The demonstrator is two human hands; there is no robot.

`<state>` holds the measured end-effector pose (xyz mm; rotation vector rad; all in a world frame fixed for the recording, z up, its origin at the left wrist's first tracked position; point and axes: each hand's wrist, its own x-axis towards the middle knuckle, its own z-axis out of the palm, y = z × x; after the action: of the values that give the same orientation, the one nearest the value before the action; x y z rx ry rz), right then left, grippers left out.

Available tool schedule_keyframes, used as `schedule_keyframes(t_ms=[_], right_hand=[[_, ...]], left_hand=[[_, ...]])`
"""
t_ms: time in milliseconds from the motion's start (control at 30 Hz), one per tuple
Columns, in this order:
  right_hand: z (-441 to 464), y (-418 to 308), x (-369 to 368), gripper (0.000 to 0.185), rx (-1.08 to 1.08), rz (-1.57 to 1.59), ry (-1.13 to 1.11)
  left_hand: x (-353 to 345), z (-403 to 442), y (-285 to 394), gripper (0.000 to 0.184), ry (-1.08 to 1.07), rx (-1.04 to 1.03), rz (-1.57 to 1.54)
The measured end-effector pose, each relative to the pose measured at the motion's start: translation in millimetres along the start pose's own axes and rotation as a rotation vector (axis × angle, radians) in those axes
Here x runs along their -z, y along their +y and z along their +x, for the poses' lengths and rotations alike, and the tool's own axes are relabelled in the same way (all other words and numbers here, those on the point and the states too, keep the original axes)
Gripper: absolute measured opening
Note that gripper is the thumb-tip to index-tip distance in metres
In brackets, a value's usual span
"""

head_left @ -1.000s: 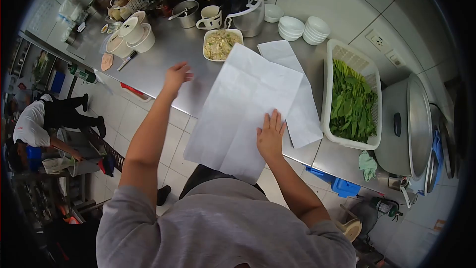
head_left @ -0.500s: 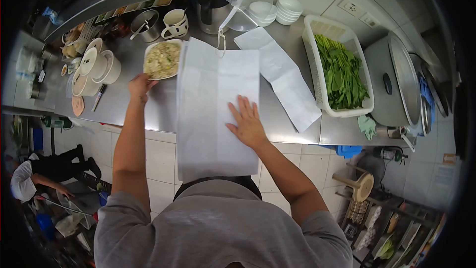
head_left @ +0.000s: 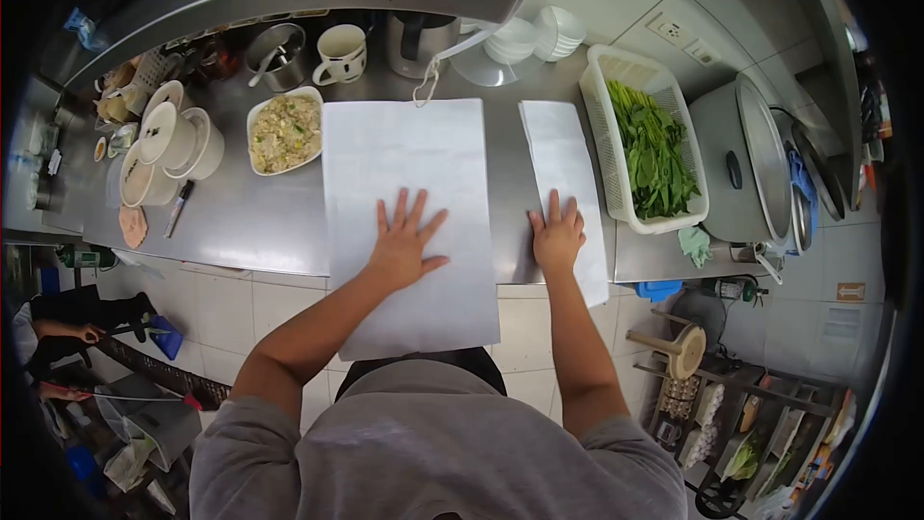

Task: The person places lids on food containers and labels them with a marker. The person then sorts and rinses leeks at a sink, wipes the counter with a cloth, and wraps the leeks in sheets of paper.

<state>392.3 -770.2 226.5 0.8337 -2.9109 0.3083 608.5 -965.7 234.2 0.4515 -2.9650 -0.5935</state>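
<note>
White broad paper [head_left: 414, 144] lies under the left hand [head_left: 399, 248], its fingers spread wide and flat; the right hand [head_left: 557, 243], fingers slightly parted, rests on narrow paper [head_left: 560, 149] just beside it. Neither hand grips. Both papers overhang the near edge of the counter [head_left: 241, 217], so light, even palm pressure should keep them from slipping. Farther out, food [head_left: 286, 130] sits left, a basket [head_left: 609, 144] of greens [head_left: 650, 149] right.
</note>
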Motion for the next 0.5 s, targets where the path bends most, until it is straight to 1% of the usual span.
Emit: schedule_keyframes(t_ms=[33,133,167,200,267,300,333,400,433,467,500], right_hand=[[-11,4,4,0.059,-0.112,-0.051,-0.044],[4,10,17,0.059,-0.172,-0.031,-0.092],[16,7,23,0.061,-0.227,-0.027,-0.136],[23,8,17,0.061,-0.222,-0.028,-0.129],[37,8,3,0.06,0.108,0.15,0.244],[39,-5,7,0.059,0.251,0.258,0.209],[35,-22,9,0.058,0.391,0.369,0.168],[13,-40,-17,0.057,0.478,0.308,-0.058],[4,-42,-17,0.057,0.474,0.326,-0.061],[-1,-43,-15,0.057,0.471,0.299,-0.07],[0,-44,-13,0.058,0.478,0.269,-0.074]], left_hand=[[-9,1,11,0.076,0.011,-0.061,-0.01],[-24,37,31,0.075,0.044,-0.117,0.004],[-26,53,33,0.074,0.054,-0.122,0.011],[-28,66,33,0.074,0.062,-0.121,0.012],[-30,92,34,0.071,0.077,-0.087,0.028],[-31,99,35,0.067,0.079,-0.057,0.043],[-40,106,34,0.067,0.082,-0.051,0.045],[-65,113,23,0.063,0.204,-0.008,0.347],[-57,116,20,0.061,0.161,0.003,0.282],[-47,122,15,0.061,0.156,0.007,0.296],[-34,132,11,0.062,0.134,0.075,0.217]])
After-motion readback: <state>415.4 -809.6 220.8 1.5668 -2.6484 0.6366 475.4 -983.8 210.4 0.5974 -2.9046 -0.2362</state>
